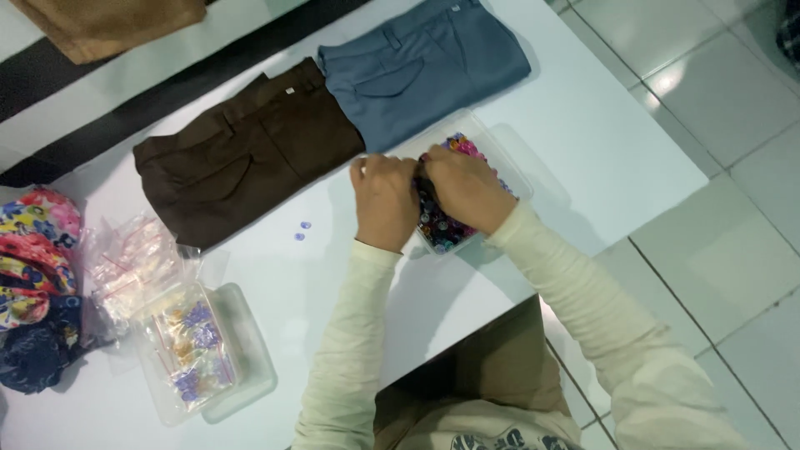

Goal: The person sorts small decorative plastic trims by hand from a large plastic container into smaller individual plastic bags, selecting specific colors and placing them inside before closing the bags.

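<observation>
The white surface (pixel 583 150) carries everything, with pale floor tiles (pixel 733 250) beyond its right edge. Two folded pairs of trousers lie side by side along the far edge: a brown pair (pixel 242 158) toward the middle and a blue-grey pair (pixel 425 67) just beside it toward the far right corner, their edges touching. A third, tan garment (pixel 100 25) lies on a separate top beyond a dark gap. At the left edge sits one heap of flowered fabric (pixel 33 283), and next to it a pile of small clear zip bags (pixel 133 262).

There are two clear plastic boxes. One box (pixel 187 354), near the left front part of the surface, holds bagged yellow and purple bits and rests on its lid (pixel 250 350). The other, the bead box (pixel 492 154), stands near the right edge just in front of the blue-grey trousers and is full of small mixed-colour beads (pixel 442 225).

Both arms in cream sleeves reach forward, hands meeting at the bead box. The left hand (pixel 385 200) is curled knuckles-up at the box's left rim, its grip closed; what it pinches is hidden. The right hand (pixel 462 187) lies over the beads, fingers bent down into them, grip closed too, contents unseen.

Two tiny purple beads (pixel 302 231) lie loose on the surface in front of the brown trousers.
</observation>
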